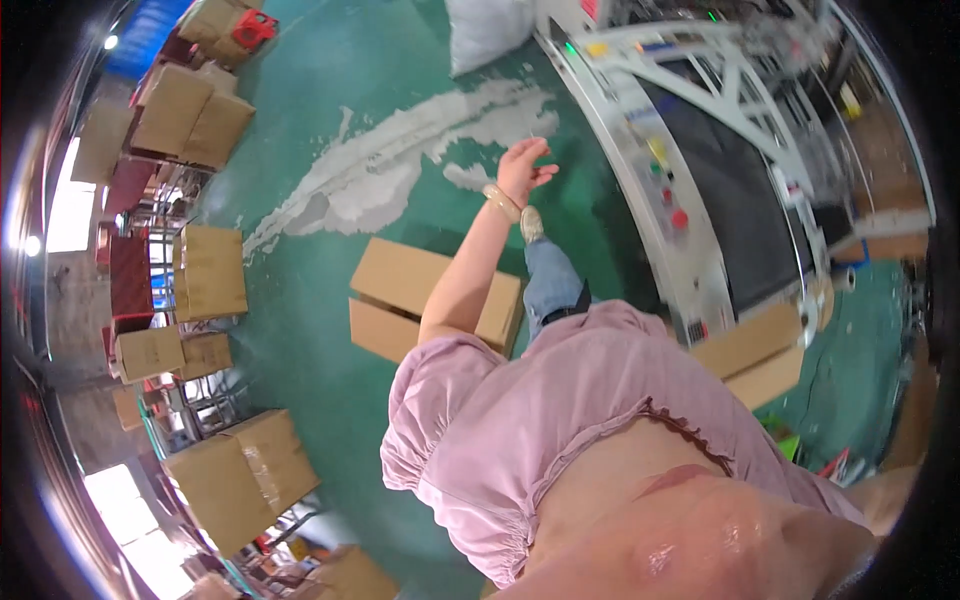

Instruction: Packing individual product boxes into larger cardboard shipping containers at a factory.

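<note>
My left hand (525, 168) is stretched out forward over the green floor, fingers spread, holding nothing. A pale beaded bracelet (500, 202) sits on its wrist. Under the forearm, a flat brown cardboard box (398, 288) lies on the floor, apart from the hand. My pink blouse (520, 420) fills the lower middle of the view. One foot in a light shoe (531, 224) and a jeans leg show below the hand. My right hand is out of the picture.
A conveyor machine (700, 180) with a white frame and coloured buttons runs along the right. Another cardboard box (755, 350) rests at its near end. Several boxes (210, 272) stand on racks at the left. A white sack (485, 30) and a white powder stain (400, 160) lie ahead.
</note>
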The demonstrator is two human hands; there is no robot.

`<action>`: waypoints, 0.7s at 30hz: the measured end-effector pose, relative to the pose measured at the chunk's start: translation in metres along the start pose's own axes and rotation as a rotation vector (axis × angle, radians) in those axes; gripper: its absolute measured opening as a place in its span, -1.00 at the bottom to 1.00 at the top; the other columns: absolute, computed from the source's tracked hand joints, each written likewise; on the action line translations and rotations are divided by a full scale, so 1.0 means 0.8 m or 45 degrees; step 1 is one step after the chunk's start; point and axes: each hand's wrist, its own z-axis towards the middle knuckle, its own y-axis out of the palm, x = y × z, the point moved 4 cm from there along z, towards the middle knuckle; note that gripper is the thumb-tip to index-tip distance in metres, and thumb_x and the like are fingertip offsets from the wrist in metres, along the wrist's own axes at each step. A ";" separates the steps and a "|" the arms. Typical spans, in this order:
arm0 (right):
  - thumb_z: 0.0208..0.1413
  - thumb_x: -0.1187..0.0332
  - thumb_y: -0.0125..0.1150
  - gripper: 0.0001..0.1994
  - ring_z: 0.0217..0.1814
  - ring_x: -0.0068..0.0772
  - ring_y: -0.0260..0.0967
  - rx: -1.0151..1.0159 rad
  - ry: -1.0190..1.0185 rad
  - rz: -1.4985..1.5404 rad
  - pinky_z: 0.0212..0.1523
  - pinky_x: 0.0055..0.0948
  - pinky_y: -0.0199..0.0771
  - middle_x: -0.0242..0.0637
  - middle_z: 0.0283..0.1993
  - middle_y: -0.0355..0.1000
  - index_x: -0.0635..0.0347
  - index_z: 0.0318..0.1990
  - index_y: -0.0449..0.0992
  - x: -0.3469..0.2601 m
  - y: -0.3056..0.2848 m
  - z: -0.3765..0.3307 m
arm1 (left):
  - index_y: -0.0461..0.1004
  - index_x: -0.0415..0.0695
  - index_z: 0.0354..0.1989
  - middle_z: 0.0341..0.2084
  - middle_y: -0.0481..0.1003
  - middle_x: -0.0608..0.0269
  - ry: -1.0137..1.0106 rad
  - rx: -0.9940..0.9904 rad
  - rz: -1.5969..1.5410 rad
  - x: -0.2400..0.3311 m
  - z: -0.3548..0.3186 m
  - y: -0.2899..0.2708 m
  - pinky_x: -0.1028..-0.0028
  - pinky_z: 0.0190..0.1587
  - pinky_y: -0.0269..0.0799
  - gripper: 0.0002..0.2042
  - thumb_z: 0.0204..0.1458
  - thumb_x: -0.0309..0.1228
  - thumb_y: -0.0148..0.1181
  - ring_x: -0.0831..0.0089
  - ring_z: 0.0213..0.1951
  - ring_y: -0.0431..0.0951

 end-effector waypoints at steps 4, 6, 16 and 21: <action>-0.08 0.37 0.04 -0.79 -0.29 -0.14 0.44 0.088 -0.387 -0.054 -0.38 -0.27 0.45 -0.13 -0.34 0.46 0.25 -0.28 0.47 -0.090 0.083 0.228 | 0.36 -0.14 -0.10 -0.30 0.43 0.35 0.387 -0.068 0.131 0.112 0.049 -0.026 0.63 -0.44 0.38 -0.73 0.01 -0.42 0.14 0.55 -0.47 0.49; -0.09 0.37 0.04 -0.79 -0.30 -0.14 0.45 0.143 -0.537 -0.080 -0.40 -0.28 0.45 -0.13 -0.34 0.46 0.25 -0.28 0.46 -0.148 0.119 0.344 | 0.36 -0.17 -0.09 -0.28 0.43 0.35 0.583 -0.082 0.208 0.204 0.088 -0.059 0.64 -0.44 0.37 -0.72 -0.01 -0.46 0.16 0.58 -0.46 0.48; -0.11 0.37 0.05 -0.79 -0.35 -0.13 0.46 0.037 -1.240 -0.188 -0.47 -0.29 0.45 -0.14 -0.36 0.46 0.27 -0.30 0.43 -0.318 0.242 0.768 | 0.16 -0.22 0.12 0.00 0.33 0.04 1.073 -0.818 -0.522 0.612 0.139 -0.085 0.27 -0.05 0.38 -0.51 0.05 -0.27 0.08 0.23 0.00 0.39; -0.19 0.34 0.08 -0.87 -0.53 -0.27 0.46 0.131 -1.703 -0.101 -0.61 -0.34 0.42 -0.29 -0.52 0.46 0.20 -0.50 0.42 -0.409 0.398 0.927 | 0.35 -0.19 -0.09 -0.07 0.38 0.19 1.010 0.054 -0.801 0.616 0.281 -0.284 0.23 0.06 0.29 -0.73 0.04 -0.37 0.06 0.30 -0.03 0.37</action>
